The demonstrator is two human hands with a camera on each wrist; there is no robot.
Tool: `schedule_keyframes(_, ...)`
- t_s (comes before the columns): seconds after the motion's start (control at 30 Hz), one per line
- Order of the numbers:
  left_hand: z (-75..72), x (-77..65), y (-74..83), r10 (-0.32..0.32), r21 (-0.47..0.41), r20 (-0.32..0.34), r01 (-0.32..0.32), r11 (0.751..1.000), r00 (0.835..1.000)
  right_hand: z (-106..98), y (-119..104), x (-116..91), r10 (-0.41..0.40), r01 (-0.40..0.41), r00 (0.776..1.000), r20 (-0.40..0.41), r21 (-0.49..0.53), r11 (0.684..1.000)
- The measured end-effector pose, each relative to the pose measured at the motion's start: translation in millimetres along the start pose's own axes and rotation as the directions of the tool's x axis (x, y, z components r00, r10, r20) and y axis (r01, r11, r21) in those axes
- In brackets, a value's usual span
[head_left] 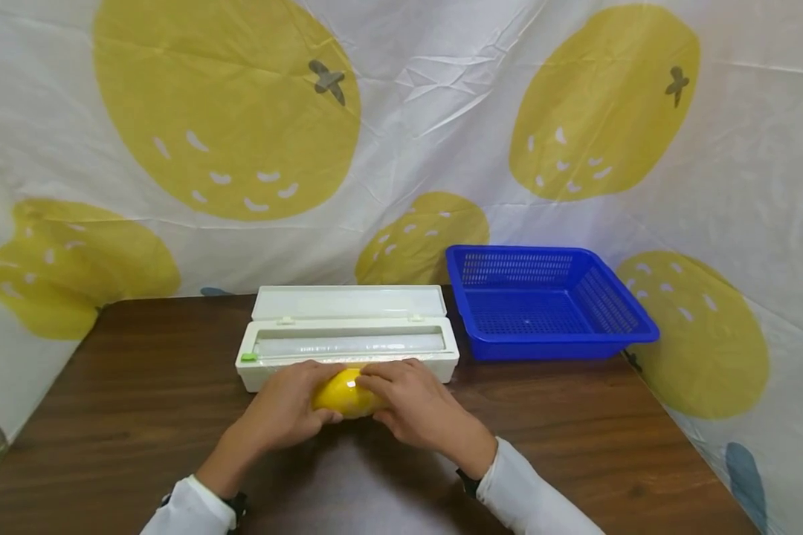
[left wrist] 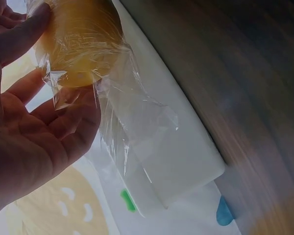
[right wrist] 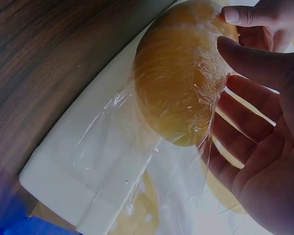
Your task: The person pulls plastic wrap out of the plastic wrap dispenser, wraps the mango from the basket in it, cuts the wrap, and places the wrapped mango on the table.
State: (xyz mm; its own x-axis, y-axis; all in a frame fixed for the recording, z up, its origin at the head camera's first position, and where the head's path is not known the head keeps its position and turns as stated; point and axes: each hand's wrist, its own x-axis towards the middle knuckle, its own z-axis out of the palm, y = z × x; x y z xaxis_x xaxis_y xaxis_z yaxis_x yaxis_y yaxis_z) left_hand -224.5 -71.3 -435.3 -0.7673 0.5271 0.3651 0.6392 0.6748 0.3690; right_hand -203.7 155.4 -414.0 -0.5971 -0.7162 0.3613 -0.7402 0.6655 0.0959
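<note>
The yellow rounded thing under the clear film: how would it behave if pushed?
The yellow thing would probably roll, given its curved sides. It may well keep its shape, as its outline looks full and even. The clear film is glossy and crinkled, seemingly floppy where it hangs loose.

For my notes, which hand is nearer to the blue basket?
Right. The right hand is left and in front of the basket; the left hand is farther left.

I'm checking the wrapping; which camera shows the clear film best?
The right wrist view: the clear film shows close, creased across the yellow object. The left wrist view shows creases too, but crops more of the object; the head view shows little beyond shine.
</note>
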Motion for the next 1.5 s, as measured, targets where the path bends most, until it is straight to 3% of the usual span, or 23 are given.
schedule_keyframes(0.27,-1.1,-0.1,-2.4,-0.025,-0.072,0.03,0.027,0.997,0.999,3,2,1,0.015,-0.015,1.0,0.016,0.014,1.0)
schedule_keyframes(0.73,-0.5,0.1,-9.7,-0.084,-0.081,0.054,0.088,0.993,0.995,7,6,1,0.055,-0.056,0.996,0.066,0.017,0.998)
schedule_keyframes(1.5,-0.3,-0.3,-17.9,-0.073,-0.194,0.1,0.091,0.977,0.992,22,9,2,0.042,-0.039,0.998,0.047,-0.047,0.998)
